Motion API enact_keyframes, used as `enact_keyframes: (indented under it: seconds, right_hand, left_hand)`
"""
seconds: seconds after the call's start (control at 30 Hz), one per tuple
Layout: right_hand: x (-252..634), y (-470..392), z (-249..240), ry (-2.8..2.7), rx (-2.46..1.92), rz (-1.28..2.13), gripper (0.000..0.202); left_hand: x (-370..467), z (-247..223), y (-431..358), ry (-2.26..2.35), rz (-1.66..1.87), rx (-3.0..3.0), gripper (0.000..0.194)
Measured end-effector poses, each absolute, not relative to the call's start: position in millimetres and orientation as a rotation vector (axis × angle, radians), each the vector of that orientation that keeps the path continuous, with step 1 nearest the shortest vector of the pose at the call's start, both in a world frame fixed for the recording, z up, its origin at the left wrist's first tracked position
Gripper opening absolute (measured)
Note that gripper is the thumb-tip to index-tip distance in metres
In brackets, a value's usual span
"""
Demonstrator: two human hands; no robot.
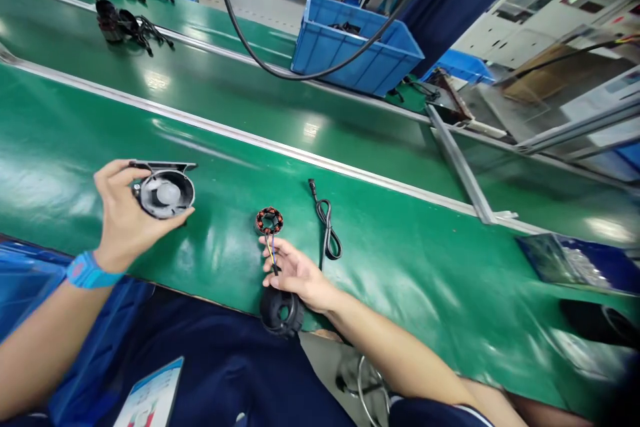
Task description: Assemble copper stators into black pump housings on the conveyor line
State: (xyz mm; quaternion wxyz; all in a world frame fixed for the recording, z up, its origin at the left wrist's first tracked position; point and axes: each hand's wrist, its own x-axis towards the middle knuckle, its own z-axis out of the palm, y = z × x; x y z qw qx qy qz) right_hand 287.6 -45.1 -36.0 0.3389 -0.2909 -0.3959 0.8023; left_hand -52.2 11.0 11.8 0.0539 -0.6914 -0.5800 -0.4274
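Observation:
My left hand (123, 213), with a blue wristband, grips a round metal housing (167, 194) between thumb and fingers; its open side with a pale interior faces me. Near the table's front edge, my right hand (293, 273) has its fingers closed around the wires of a copper-wound stator ring (269, 221). The ring is just beyond the fingertips, and yellow and blue wires run from it into the hand. Below that hand is a black round part (281, 312), close to the table edge. A coiled black cable (327, 233) lies to the right.
Metal rails cross the green table (425, 267). Beyond them stands a blue crate (355, 47), under a hanging black cable (280, 73). Black corded parts (120, 27) sit at the upper left. Plastic bags of small parts (580, 263) and a black object (597, 321) lie at the right.

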Motion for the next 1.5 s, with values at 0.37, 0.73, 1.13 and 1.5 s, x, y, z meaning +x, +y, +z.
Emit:
enact_keyframes:
  seconds: [0.37,0.73,1.13,1.5]
  right_hand:
    - [280,-46,-35,-0.829,-0.877,2.152,0.072]
    - [302,-8,-25,-1.861,-1.195,0.975,0.032]
    - [272,-14,30,-2.148,-0.749,0.622,0.050]
    - [249,-7,40,-2.198,-0.825,0.263,0.066]
  left_hand:
    - [-12,-38,-35,-1.918,-1.575,-2.054,0.101]
    - [-14,-17,-32,-1.760,-1.399,-2.059,0.087]
    - [23,-24,-40,-1.908,-1.477,-1.971,0.106]
    - [64,-36,-49,-1.802,-1.584,-2.285,0.111]
